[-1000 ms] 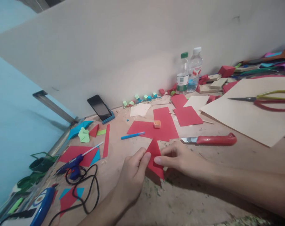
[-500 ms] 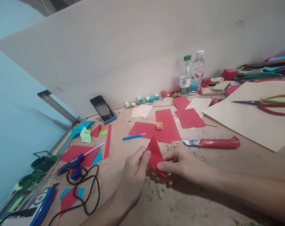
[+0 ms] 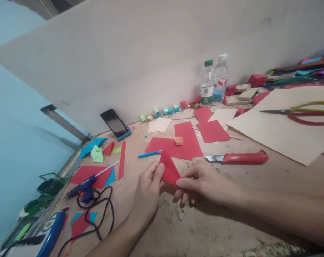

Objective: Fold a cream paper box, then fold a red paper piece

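Both my hands hold a small folded red paper triangle [image 3: 168, 167] just above the wooden table [image 3: 204, 221]. My left hand [image 3: 147, 192] pinches its left edge between thumb and fingers. My right hand [image 3: 202, 182] pinches its lower right corner. The triangle's tip points away from me, toward larger red paper sheets [image 3: 185, 144] lying flat with a small orange cup [image 3: 178, 140] on them. A blue pen [image 3: 150, 154] lies just left of the tip.
A red-handled knife [image 3: 239, 157] lies right of my hands. Scissors [image 3: 301, 113] rest on a large beige sheet [image 3: 282, 132]. Two water bottles [image 3: 214, 80] stand by the wall, with a phone [image 3: 114, 123] leaning further left. A blue glue gun [image 3: 83, 185] with black cord lies left.
The red triangle has been lifted and turned toward the left between my fingers. My right hand's pinch has shifted from its lower edge to its right corner.
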Demonstrator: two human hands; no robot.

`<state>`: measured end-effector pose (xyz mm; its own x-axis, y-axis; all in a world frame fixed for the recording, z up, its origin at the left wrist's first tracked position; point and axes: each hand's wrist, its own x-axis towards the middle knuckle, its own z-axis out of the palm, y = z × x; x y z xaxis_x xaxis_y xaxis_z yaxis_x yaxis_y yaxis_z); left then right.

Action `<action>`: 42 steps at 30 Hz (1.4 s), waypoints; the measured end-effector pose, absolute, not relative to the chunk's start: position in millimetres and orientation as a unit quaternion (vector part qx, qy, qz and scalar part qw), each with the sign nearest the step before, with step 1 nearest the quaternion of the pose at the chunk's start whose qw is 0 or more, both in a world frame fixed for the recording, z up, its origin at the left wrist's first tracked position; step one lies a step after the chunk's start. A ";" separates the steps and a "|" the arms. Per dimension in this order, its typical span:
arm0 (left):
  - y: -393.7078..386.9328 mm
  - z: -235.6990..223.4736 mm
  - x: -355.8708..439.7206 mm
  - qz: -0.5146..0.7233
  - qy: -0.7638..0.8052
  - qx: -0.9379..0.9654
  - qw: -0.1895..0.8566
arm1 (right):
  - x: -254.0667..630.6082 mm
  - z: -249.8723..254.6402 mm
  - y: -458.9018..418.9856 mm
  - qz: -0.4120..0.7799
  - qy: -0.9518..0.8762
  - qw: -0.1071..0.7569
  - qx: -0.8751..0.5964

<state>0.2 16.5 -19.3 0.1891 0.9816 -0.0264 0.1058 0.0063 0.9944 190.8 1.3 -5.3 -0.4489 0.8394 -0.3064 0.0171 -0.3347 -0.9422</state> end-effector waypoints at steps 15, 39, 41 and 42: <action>29.5 -0.6 -13.3 0.493 0.559 0.599 0.292 | 191.3 -11.1 1.6 0.727 -0.437 0.337 -0.409; 16.1 -10.4 -0.9 0.301 0.461 0.596 0.584 | 195.2 -2.3 3.9 0.617 -0.492 0.394 -0.471; 15.3 -10.9 -1.4 0.295 0.460 0.601 0.583 | 194.5 -4.9 2.8 0.638 -0.459 0.403 -0.469; 14.8 -10.7 -1.4 0.292 0.460 0.603 0.583 | 194.1 -6.5 2.1 0.650 -0.442 0.408 -0.464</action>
